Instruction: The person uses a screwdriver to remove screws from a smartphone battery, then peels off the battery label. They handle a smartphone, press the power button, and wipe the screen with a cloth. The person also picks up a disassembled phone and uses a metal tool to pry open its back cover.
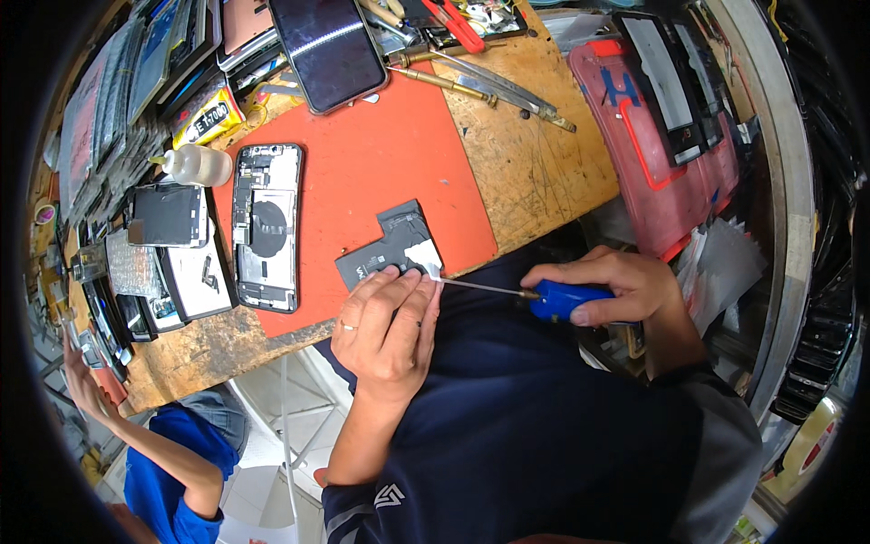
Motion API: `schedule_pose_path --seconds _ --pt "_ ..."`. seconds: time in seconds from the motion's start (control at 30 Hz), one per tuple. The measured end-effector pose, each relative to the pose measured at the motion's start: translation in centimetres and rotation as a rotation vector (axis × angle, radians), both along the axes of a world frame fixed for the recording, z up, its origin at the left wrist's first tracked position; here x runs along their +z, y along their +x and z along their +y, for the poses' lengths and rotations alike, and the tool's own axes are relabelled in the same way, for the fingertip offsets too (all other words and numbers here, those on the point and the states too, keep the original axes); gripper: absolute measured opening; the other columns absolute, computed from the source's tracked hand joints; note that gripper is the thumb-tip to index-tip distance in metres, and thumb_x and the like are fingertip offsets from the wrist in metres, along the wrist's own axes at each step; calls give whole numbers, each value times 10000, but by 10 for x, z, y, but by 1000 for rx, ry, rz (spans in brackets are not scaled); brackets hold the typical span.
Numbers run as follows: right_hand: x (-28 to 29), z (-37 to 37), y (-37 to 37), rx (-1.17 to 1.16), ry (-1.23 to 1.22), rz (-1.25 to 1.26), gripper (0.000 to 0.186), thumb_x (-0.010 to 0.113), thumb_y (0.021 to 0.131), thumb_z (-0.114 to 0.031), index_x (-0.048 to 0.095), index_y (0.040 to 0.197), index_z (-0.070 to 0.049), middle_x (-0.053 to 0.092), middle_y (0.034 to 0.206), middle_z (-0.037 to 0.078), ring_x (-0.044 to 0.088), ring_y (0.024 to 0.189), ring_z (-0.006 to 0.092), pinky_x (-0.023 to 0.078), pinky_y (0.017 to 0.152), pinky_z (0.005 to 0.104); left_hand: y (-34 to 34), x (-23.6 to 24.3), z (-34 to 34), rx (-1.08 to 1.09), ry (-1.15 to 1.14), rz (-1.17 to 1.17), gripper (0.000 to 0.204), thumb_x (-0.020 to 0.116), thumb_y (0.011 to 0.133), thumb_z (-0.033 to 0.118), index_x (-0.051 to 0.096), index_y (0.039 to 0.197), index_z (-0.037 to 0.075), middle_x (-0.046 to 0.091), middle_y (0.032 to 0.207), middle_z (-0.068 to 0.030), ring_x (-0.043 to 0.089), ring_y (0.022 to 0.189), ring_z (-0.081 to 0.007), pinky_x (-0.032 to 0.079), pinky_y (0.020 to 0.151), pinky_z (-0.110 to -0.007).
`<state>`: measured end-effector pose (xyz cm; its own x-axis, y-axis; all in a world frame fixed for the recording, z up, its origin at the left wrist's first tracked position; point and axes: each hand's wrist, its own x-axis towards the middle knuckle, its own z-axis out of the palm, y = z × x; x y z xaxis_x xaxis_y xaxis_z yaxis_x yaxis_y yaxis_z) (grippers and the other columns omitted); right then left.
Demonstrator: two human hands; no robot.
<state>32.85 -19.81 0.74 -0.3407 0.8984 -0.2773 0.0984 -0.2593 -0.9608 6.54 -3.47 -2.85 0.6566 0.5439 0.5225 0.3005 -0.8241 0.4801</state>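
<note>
A dark grey L-shaped phone battery (372, 257) lies on the orange-red mat (408, 136) near its front edge. A white patch (423, 256) covers its right part. My left hand (388, 328) is closed on the battery's near edge, fingertips pressed on top; the thumb is mostly hidden. In my right hand (625, 288) is a blue-handled tool (564, 299) with a long, thin metal rod. The rod's tip meets the white patch beside my left fingertips. An opened phone housing (268, 227) with exposed inner parts lies left of the battery.
A dark-screened phone (328, 54) lies at the back, beside tweezers (507, 82). A small white bottle (201, 166) and stacked phone parts (118, 109) crowd the left. Another person's arm (159, 444) reaches in at lower left. A pink-red tray (675, 199) stands right.
</note>
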Motion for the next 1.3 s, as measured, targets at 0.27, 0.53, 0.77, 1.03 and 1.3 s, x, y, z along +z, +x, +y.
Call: schedule_pose_path --seconds 0.27,0.53,0.77,1.03,1.3 --pt "-3 0 -3 2 -138 -14 615 653 1011 -257 449 1529 3 729 1066 154 695 760 191 545 761 339 1 -5 -1 17 14 -42 185 892 716 57 774 859 60 727 889 -39 716 906 -233 604 837 -371" --pt "18 -2 -2 105 184 114 623 678 993 -264 478 1493 48 730 1106 188 731 901 306 557 832 346 1 -5 -3 19 10 -39 186 891 719 57 776 864 63 721 896 -36 709 927 -231 595 848 -374" --pt "6 0 -4 -75 -64 -122 609 673 997 -277 488 1503 6 723 967 145 717 784 238 546 758 347 1 -9 -1 9 44 -63 187 885 728 58 776 880 55 723 909 -41 706 938 -237 591 856 -386" --pt "4 0 -1 -46 -37 -91 604 669 1000 -285 497 1498 9 731 1010 150 719 792 239 551 753 338 1 -8 -4 23 22 -57 189 879 728 58 774 885 66 719 912 -41 705 939 -239 589 853 -387" --pt "10 -6 -1 151 222 141 602 671 1002 -250 483 1513 7 729 1150 184 744 952 278 562 844 368 0 -8 -5 22 25 -67 198 881 719 58 769 882 66 716 913 -43 702 938 -244 590 846 -388"
